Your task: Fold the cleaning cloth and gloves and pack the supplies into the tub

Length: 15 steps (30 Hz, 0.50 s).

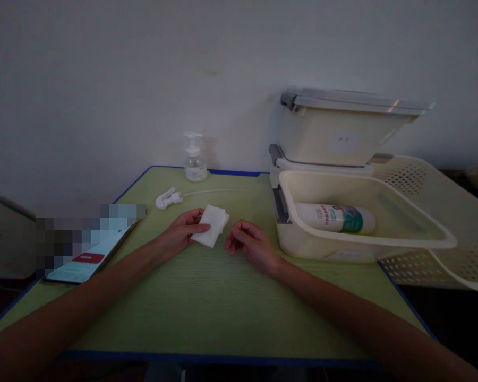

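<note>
My left hand (182, 232) pinches a folded white tissue (209, 225) between thumb and fingers, above the green table. The tissue lies in several layers, with a loose edge sticking out on its right side. My right hand (252, 245) is just to the right of the tissue, apart from it. Its fingers are curled in loosely, and nothing shows in them.
A cream bin (326, 246) at right holds a white-and-green bottle (334, 218) lying down; another lidded bin (326, 135) stands behind. A clear pump bottle (195, 165) stands by the wall. A white corded device (169, 198) and a tablet (83, 265) lie left on the green table (223, 313).
</note>
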Available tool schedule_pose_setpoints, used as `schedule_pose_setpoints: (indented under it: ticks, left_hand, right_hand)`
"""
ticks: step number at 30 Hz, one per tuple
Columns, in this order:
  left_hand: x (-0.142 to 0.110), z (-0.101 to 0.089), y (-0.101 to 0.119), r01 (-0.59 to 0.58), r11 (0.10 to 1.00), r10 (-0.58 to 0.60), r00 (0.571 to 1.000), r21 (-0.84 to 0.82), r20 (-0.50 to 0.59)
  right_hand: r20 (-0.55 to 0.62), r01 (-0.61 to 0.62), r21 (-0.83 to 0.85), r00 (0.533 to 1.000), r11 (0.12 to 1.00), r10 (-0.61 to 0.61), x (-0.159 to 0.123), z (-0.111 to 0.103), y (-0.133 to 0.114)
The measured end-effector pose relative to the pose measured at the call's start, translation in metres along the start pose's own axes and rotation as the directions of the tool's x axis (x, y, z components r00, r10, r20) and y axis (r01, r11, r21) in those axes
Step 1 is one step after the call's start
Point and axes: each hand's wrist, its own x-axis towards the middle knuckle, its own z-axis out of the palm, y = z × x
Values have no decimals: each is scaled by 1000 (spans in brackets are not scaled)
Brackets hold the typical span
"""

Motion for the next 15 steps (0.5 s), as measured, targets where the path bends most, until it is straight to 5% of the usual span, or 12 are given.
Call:
schedule_pose_setpoints:
  ticks: [8, 15]
  left_hand:
    - [9, 28, 33, -121, 987, 131, 987, 106, -92]
    - [31, 75, 79, -241, 949, 262, 961, 204, -83]
  right_hand:
    - [164, 15, -111, 987, 994, 4, -8, -2, -3]
    - [216, -76, -58, 973, 995, 86, -15, -2, 4]
